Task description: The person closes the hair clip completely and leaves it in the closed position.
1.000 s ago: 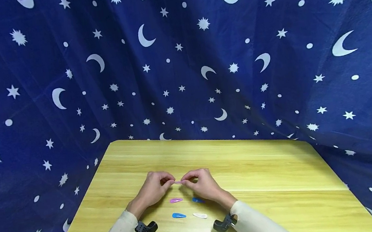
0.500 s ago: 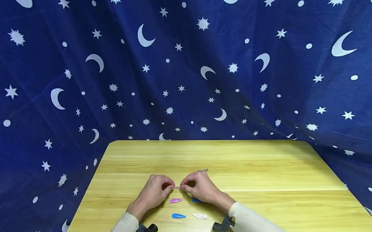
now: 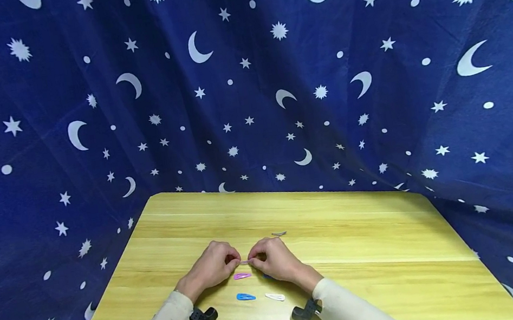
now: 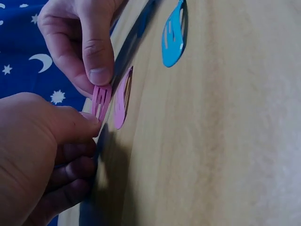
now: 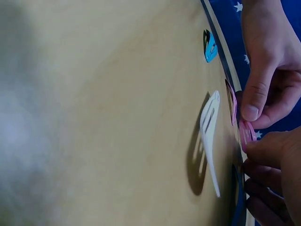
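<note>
Fingertips of both hands pinch a pink snap hair clip (image 4: 101,101) at its two ends, held between them close over the table. My left hand (image 3: 212,264) has one end and my right hand (image 3: 274,259) the other. Just below it in the head view lies a second pink hair clip (image 3: 242,275) on the wood. A light blue hair clip (image 3: 246,296) and a white hair clip (image 3: 274,297) lie nearer to me, side by side. Beside my right hand, a darker blue hair clip (image 3: 267,276) is mostly hidden by that hand.
Beyond my right hand a thin, dark, slightly curved piece (image 3: 279,233) lies on the wooden table (image 3: 373,253). A dark blue curtain (image 3: 244,74) with moons and stars hangs behind the table and at its sides. Black camera mounts (image 3: 203,317) sit on both wrists.
Both hands have come slightly nearer to me with the pink hair clip between them. The thin dark piece beyond my right hand now shows, and the darker blue hair clip is more covered.
</note>
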`<state>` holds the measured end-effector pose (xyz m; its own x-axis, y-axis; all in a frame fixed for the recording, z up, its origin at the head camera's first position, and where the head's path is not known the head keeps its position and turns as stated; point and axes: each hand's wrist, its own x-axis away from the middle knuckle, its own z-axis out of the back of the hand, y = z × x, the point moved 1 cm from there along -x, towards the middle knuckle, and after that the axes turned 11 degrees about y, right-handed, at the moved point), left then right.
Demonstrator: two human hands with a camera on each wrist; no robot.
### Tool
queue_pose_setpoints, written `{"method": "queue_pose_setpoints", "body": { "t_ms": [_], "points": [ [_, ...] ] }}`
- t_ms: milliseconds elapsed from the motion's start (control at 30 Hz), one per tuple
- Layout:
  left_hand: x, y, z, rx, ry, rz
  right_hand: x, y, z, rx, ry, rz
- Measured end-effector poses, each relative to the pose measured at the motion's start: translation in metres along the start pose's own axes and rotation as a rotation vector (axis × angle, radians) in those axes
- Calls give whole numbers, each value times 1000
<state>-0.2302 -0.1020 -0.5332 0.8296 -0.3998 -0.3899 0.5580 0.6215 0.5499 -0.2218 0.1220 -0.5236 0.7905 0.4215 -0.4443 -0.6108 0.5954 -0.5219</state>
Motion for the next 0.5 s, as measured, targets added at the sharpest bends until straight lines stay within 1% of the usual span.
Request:
{"method": "queue_pose_setpoints", "body": {
  "t_ms": [200, 300, 400, 500],
  "points": [
    [-1, 1, -1, -51, 11, -24, -1, 0, -1, 43, 1, 36],
    [-1, 1, -2, -70, 13, -20, -1, 0, -2, 56, 8, 49],
    [-1, 2, -2, -76, 17, 1, -1, 0, -1, 61, 15, 51],
    [-2, 2, -3, -76, 35, 17, 0, 1, 0, 35, 12, 34]
  ]
}}
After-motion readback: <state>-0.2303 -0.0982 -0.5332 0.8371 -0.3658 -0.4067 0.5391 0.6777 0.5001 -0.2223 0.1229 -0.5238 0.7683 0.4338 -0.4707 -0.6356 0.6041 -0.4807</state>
